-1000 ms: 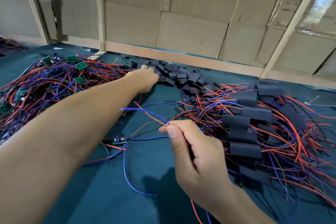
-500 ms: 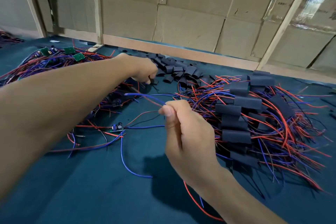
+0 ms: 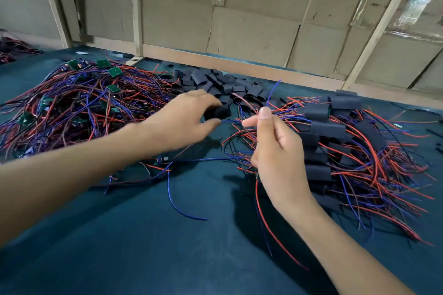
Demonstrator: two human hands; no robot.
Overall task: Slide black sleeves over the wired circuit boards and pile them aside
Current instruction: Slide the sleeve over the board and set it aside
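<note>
1. A person works at a dark teal counter [image 3: 148, 242], and I take the heap of loose black sleeves [image 3: 215, 81] at its far middle as the landmark.
2. Just in front of that heap, the left hand [image 3: 182, 120] pinches one black sleeve [image 3: 219, 112] between thumb and fingertips.
3. Right of it and nearer the person, the right hand [image 3: 275, 151] pinches a bundle of red and blue wires [image 3: 257, 189] between thumb and forefinger; the wire ends stand up above the fingers and the rest trails down toward the person. Its board is not visible.
4. Left of the heap lies a tangle of unsleeved circuit boards [image 3: 72, 103], green boards showing among the wires: work left to do.
5. Right of the heap sits the pile of sleeved boards [image 3: 335, 141], many already finished.
6. The task looks roughly midway; this sleeve is not yet on the wires.
</note>
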